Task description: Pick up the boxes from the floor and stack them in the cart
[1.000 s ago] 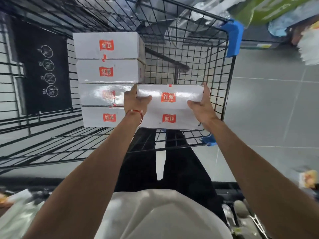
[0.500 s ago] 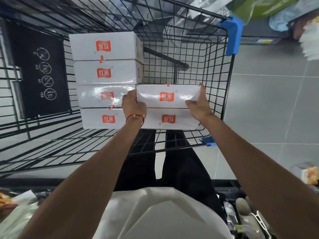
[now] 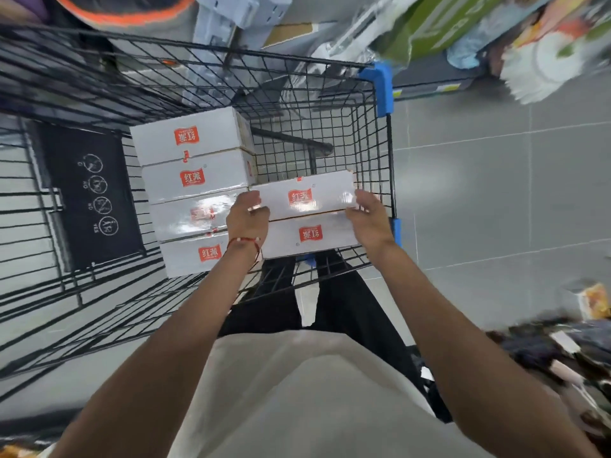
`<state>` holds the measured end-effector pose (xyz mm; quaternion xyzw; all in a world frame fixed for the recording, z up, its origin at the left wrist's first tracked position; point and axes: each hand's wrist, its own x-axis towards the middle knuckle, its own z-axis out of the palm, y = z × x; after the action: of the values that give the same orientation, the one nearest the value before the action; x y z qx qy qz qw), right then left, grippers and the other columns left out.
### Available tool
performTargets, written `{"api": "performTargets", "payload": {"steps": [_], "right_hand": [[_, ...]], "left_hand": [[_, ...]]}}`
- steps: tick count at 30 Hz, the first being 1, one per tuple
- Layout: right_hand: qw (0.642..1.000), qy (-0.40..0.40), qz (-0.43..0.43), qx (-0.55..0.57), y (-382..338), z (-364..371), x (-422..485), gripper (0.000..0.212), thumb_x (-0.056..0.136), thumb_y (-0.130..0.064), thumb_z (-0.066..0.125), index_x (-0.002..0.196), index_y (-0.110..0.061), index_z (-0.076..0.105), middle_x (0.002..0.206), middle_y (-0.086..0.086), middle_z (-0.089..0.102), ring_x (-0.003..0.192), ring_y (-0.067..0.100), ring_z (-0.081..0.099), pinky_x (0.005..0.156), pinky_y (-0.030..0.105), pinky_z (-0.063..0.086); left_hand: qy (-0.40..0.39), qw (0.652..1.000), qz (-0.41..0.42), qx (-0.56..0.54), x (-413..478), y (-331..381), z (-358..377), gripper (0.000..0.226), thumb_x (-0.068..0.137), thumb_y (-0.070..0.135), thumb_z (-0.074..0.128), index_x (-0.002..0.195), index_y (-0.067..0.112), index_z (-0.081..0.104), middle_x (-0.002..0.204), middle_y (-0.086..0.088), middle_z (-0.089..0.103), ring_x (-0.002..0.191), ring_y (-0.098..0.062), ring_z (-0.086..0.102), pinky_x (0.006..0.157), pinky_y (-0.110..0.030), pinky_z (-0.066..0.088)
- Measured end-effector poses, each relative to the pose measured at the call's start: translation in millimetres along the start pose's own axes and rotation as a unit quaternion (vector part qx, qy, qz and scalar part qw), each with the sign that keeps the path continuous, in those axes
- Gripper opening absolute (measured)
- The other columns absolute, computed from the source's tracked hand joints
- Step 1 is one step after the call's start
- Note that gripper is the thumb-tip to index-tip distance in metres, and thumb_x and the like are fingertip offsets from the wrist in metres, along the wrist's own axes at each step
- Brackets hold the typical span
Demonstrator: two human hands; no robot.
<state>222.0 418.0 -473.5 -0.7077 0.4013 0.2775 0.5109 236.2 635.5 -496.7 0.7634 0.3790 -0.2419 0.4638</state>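
In the black wire cart, a column of several white boxes with red labels fills the left side. To its right sit two more of the same boxes, one on the other. The upper white box lies flat on the lower box. My left hand grips its left end with the thumb on top. My right hand presses against its right end, beside the cart's side wall. A red string band circles my left wrist.
A black panel with round pictograms stands at the cart's left end. Blue plastic caps mark the cart's right corners. Grey tiled floor lies to the right. Packaged goods crowd the shelves at the top and lower right.
The view has pulled back and tilted, so more of the shelves shows above the cart. Both hands stay at the ends of the upper box, which has not moved off the lower one.
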Motion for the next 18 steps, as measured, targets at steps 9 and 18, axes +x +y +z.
{"api": "performTargets", "payload": {"steps": [9,18], "right_hand": [[0.972,0.09,-0.033,0.213,19,-35,-55,0.026,0.099,-0.001,0.062,0.115,-0.02,0.07,0.115,0.004,0.068,0.103,0.017,0.062,0.097,0.034,0.05],[0.927,0.13,-0.064,0.346,64,-122,-112,0.025,0.103,-0.008,0.057,0.125,-0.017,0.067,0.119,0.002,0.073,0.102,0.017,0.068,0.095,0.034,0.053]], "left_hand": [[-0.104,0.99,0.095,0.022,-54,48,21,0.024,0.094,0.009,0.061,0.115,0.02,0.068,0.123,0.002,0.064,0.119,-0.018,0.056,0.108,-0.03,0.042],[-0.207,0.953,0.216,0.054,-147,92,91,0.02,0.09,0.016,0.063,0.104,0.028,0.069,0.119,-0.004,0.07,0.107,-0.018,0.064,0.099,-0.037,0.051]]}}
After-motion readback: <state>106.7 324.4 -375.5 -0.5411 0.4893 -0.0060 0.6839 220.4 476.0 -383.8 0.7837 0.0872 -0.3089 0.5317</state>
